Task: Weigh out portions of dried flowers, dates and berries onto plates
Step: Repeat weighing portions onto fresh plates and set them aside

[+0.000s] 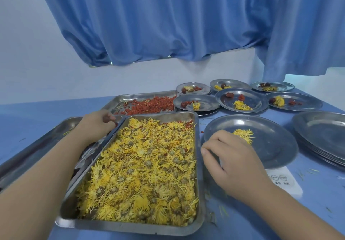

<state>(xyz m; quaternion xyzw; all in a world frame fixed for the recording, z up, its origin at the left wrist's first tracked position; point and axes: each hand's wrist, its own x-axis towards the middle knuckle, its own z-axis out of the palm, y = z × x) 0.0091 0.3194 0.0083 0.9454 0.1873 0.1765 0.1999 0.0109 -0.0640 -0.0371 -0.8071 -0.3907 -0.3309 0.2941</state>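
Observation:
A steel tray (200,183) full of yellow dried flowers (145,168) lies in front of me. Behind it a tray (130,97) holds red berries (149,105). To the left, a third tray (37,146) is mostly covered by my arm. My left hand (97,126) reaches over that tray, fingers closed on a dark date (106,119). My right hand (231,163) rests on the near rim of a steel plate (274,146) standing on a white scale (285,180). The plate carries one small clump of flowers (243,134); my fingers are bent, with nothing seen in them.
Several filled plates (240,99) with flowers, a date and berries stand at the back right. A stack of bare plates (321,135) sits at the right edge. A blue curtain (168,19) hangs behind the blue table (280,211). Loose petals litter the tabletop.

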